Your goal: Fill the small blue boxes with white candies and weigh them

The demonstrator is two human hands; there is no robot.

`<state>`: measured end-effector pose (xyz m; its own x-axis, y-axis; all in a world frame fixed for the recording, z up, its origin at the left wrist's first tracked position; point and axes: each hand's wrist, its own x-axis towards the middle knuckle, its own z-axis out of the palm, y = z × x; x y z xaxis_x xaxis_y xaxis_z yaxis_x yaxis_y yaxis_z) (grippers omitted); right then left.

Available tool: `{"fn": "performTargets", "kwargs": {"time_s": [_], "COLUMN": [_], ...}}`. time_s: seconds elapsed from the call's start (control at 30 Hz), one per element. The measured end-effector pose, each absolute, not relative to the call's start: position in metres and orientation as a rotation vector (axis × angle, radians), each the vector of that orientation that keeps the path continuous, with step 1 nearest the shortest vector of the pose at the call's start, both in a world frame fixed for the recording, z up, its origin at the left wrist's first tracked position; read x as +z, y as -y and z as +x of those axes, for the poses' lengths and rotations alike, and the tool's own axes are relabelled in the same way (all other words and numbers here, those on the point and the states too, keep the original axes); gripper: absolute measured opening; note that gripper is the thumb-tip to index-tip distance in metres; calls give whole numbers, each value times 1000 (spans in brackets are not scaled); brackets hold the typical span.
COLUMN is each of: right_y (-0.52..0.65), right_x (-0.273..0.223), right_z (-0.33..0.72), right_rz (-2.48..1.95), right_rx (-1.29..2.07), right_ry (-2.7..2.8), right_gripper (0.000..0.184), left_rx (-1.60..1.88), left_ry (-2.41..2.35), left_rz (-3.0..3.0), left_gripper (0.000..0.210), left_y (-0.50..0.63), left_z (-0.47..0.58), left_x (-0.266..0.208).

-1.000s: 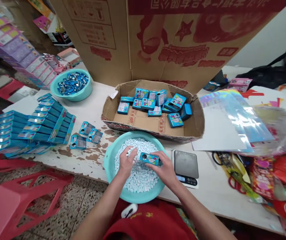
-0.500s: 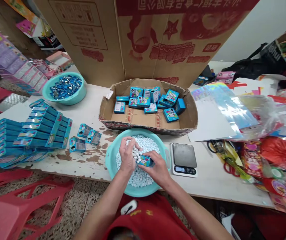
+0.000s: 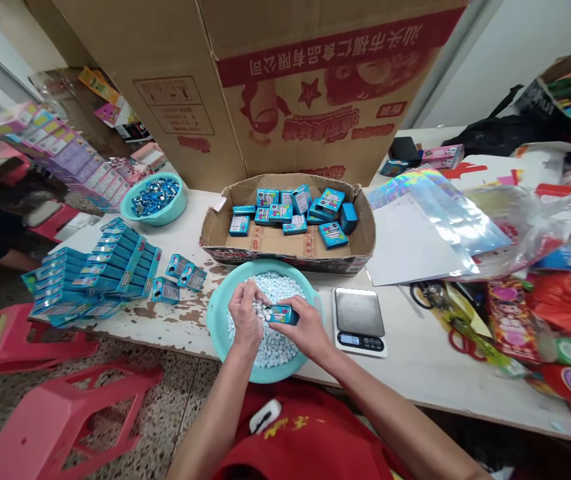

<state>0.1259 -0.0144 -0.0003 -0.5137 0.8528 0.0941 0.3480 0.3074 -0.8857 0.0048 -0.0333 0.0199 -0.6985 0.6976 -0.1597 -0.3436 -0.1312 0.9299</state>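
Observation:
Over a turquoise basin [image 3: 216, 333] full of small white candies [image 3: 276, 351], my right hand [image 3: 308, 328] grips a small blue printed box [image 3: 282, 314] lying on its side, its end turned toward my left hand [image 3: 246, 312]. That left hand is curled, with several white candies at its fingers beside the box's end. Behind the basin stands a low cardboard tray [image 3: 285, 255] with several blue boxes [image 3: 333, 235] of the same kind. A digital scale [image 3: 359, 313] lies right of the basin.
Stacked blue boxes [image 3: 120, 260] stand left, near a bowl of blue foil pieces [image 3: 154, 199]. A large carton [image 3: 295, 100] rises at the back. Sheets [image 3: 415, 240], scissors [image 3: 465, 340] and plastic bags lie right. Red stools [image 3: 60, 427] stand before the table; a person's arm [image 3: 20, 260] shows far left.
The camera view has shifted, bringing more of the left side and the carton's upper part into sight. Both hands stay over the basin, the right one still holding the box.

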Motion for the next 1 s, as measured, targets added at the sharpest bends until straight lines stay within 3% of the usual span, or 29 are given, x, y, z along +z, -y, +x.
{"fn": "performTargets", "kwargs": {"time_s": [0.37, 0.83, 0.9, 1.0], "right_y": [-5, -14, -16, -18], "right_x": [-1, -20, -21, -24], "right_z": [129, 131, 137, 144], "right_rz": [-1028, -1056, -1052, -1038], "right_rx": [1173, 1429, 1459, 1492], "right_ry": [2038, 1780, 1726, 1709], "right_gripper": [39, 39, 39, 38], "left_rx": [1860, 1808, 1689, 1229], "left_ry": [-1449, -1424, -1592, -1885], "left_rz": [386, 290, 411, 774], "left_gripper": [36, 35, 35, 28], "left_y": [24, 8, 12, 27], "left_z": [8, -10, -23, -46], "left_x": [15, 10, -6, -40]}}
